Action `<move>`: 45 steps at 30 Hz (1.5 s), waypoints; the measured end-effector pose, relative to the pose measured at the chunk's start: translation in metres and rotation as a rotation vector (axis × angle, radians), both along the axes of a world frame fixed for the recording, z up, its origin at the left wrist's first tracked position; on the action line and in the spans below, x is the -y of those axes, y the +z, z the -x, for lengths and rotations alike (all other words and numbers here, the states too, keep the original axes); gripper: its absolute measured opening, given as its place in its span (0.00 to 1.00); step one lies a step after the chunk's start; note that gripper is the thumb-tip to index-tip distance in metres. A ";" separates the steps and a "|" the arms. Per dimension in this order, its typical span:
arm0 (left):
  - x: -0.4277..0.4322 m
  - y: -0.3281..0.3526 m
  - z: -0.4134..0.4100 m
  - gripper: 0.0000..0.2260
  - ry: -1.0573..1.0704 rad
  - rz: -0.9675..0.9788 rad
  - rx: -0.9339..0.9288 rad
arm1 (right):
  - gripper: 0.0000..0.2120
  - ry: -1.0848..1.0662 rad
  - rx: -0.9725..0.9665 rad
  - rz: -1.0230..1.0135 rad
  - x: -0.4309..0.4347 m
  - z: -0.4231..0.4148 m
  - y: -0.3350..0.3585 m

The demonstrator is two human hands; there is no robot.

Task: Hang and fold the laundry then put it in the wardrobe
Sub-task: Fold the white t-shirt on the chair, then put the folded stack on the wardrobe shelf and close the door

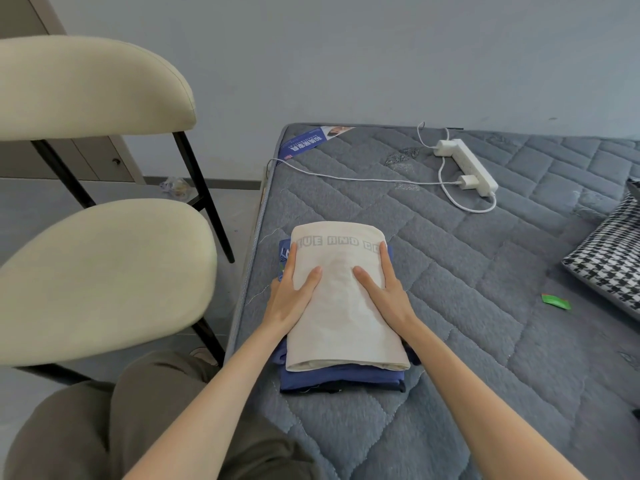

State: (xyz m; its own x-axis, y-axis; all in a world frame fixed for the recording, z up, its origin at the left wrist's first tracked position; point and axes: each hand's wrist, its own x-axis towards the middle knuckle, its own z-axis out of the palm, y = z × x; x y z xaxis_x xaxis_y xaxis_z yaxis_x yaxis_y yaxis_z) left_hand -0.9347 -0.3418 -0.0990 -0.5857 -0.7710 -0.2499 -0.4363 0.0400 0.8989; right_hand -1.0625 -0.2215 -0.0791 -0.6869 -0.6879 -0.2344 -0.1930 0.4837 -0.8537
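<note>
A grey quilted mattress (485, 306) fills the right side, with two cream chairs (104, 278) beside it on the left. Near the mattress's left edge lies a stack of folded laundry: a cream garment (341, 313) on top of a blue garment (343, 377). The left hand (291, 299) and right hand (384, 292) lie flat on the cream garment, fingers straight along its sides, thumbs on top. Farther back is a white power strip (467, 166), and a small green wrapper (556, 301) lies to the right.

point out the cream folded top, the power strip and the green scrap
cream folded top (341, 313): head view, centre of its top face
power strip (469, 164): head view, middle of its body
green scrap (556, 302): head view, its centre
</note>
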 end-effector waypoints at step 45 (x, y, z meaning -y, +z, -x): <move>0.190 0.283 -0.612 0.30 1.107 0.322 -0.288 | 0.39 1.095 -0.012 0.381 0.380 -0.572 0.279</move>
State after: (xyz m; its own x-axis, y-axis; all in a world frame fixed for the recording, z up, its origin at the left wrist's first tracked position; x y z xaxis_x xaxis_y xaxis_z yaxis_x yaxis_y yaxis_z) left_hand -0.3229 -0.5319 0.1837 0.4355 -0.8966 0.0800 -0.1592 0.0107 0.9872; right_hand -0.4901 -0.6019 0.2002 0.3190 -0.9404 0.1181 -0.3584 -0.2351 -0.9035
